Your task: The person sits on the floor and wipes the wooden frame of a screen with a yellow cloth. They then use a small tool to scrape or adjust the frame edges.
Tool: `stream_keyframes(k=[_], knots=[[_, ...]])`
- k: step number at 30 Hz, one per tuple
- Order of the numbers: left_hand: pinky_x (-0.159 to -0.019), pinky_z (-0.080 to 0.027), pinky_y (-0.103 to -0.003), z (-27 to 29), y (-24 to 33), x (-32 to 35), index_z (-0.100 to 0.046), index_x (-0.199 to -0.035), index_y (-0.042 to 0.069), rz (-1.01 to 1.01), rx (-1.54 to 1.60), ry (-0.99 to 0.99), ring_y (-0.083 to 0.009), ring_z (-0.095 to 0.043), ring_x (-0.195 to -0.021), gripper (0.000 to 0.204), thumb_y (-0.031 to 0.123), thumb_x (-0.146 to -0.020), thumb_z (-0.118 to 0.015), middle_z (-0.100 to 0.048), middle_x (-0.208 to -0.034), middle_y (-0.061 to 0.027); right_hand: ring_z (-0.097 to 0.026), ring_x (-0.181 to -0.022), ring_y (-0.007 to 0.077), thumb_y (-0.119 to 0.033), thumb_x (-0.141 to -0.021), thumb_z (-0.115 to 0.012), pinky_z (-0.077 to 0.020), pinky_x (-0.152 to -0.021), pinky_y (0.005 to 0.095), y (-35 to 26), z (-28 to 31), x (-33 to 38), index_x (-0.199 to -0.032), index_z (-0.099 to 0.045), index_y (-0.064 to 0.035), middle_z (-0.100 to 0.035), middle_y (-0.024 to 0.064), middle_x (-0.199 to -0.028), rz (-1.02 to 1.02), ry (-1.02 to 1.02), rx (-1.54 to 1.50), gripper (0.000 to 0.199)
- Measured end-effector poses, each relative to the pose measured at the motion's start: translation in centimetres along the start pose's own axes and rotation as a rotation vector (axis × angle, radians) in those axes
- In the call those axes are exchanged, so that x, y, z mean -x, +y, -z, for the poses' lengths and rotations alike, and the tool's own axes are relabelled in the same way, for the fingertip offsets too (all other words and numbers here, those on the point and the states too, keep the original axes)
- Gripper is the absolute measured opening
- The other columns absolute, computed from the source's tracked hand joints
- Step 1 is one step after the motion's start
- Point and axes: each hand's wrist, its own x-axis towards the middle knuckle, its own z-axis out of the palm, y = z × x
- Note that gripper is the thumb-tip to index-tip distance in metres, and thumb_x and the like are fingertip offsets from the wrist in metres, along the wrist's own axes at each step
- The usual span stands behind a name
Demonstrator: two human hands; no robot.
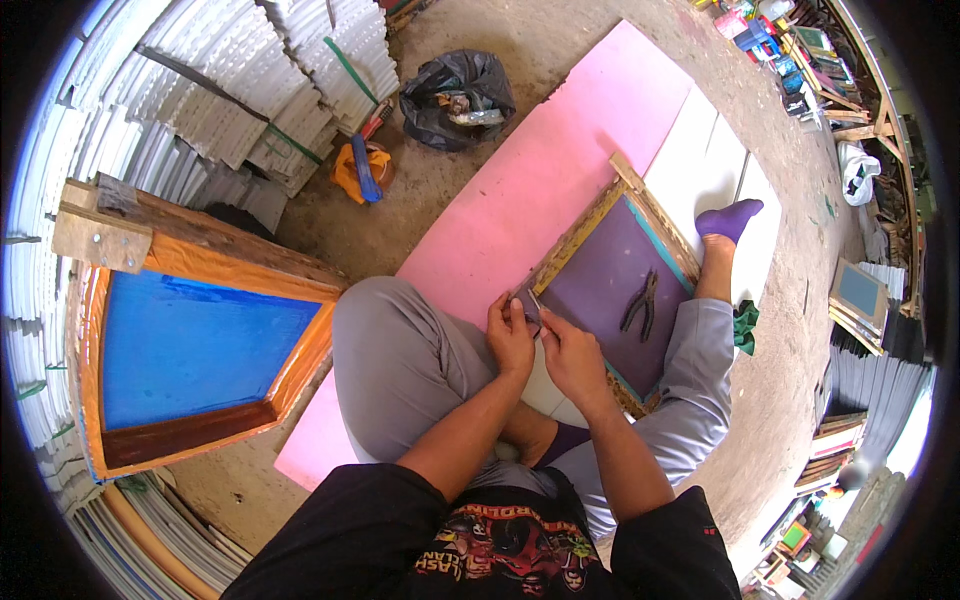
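Observation:
In front of me lies a wooden screen frame (583,232) with purple mesh (600,275) and turquoise strips along its inner edges. My left hand (512,338) is closed at its near left corner, fingers pinched around something dark that I cannot make out. Close beside it my right hand (572,362) is closed too. A thin, pale piece shows by its fingertips, too small to name. Black-handled pliers (640,305) rest on the mesh, apart from both hands.
A pink board (520,180) and white panels (700,150) lie under the frame. A blue-meshed wooden frame (200,345) leans at left. Beyond are an orange bag (350,180), a black trash bag (458,95) and stacked white sheets (210,70). Shelving (850,110) lines the right.

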Motion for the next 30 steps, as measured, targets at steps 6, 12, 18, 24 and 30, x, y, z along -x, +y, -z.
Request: stream_keyframes(k=[6,12,18,24,30], knots=[[-0.072,-0.06,-0.033,0.2,0.6,0.4,-0.061,-0.138,0.0,-0.002,0.003,0.003,-0.0177,-0.069,-0.091,0.037,0.024,-0.111,-0.055,-0.073,-0.109,-0.0149,-0.071,-0.095,0.0492,-0.016,-0.101,-0.06,-0.0569,-0.085,0.0561,-0.2,0.4,-0.3,-0.129,-0.07,-0.0028,-0.073,0.028,-0.107,0.011,-0.025,0.007,0.033],[-0.081,-0.058,-0.04,0.3,-1.0,0.2,-0.061,-0.139,0.003,-0.244,-0.225,0.043,-0.0282,-0.073,-0.093,0.037,0.025,-0.111,-0.051,-0.074,-0.113,-0.0197,-0.073,-0.094,0.0487,-0.018,-0.103,-0.055,-0.0581,-0.084,0.0549,-1.0,-0.2,-0.1,-0.136,-0.066,-0.0037,-0.074,0.0289,-0.107,-0.104,-0.196,0.281,0.037],[-0.089,-0.056,-0.043,0.4,-0.2,0.4,-0.061,-0.139,0.005,-0.086,-0.156,-0.006,-0.0344,-0.073,-0.103,0.036,0.027,-0.111,-0.051,-0.075,-0.114,-0.0209,-0.073,-0.092,0.0476,-0.014,-0.102,-0.059,-0.0585,-0.081,0.0505,1.4,-1.8,0.6,-0.137,-0.068,-0.0048,-0.074,0.0289,-0.106,0.028,-0.006,0.085,0.037],[-0.087,-0.057,-0.043,0.3,-1.2,-0.1,-0.062,-0.137,0.006,-0.184,-0.244,0.032,-0.0336,-0.074,-0.1,0.035,0.027,-0.11,-0.053,-0.075,-0.114,-0.0209,-0.074,-0.096,0.0446,-0.01,-0.101,-0.063,-0.0592,-0.083,0.0462,4.7,-3.4,-0.3,-0.136,-0.069,-0.0042,-0.074,0.0279,-0.109,-0.076,-0.009,-0.328,0.036],[-0.082,-0.058,-0.04,0.7,-0.1,-0.1,-0.06,-0.137,0.003,-0.135,-0.187,-0.013,-0.0265,-0.074,-0.095,0.036,0.026,-0.112,-0.052,-0.075,-0.11,-0.0188,-0.072,-0.094,0.0459,-0.013,-0.101,-0.063,-0.0585,-0.082,0.0512,1.3,-0.2,0.0,-0.13,-0.072,-0.0061,-0.072,0.029,-0.104,0.04,-0.038,-0.022,0.031]])
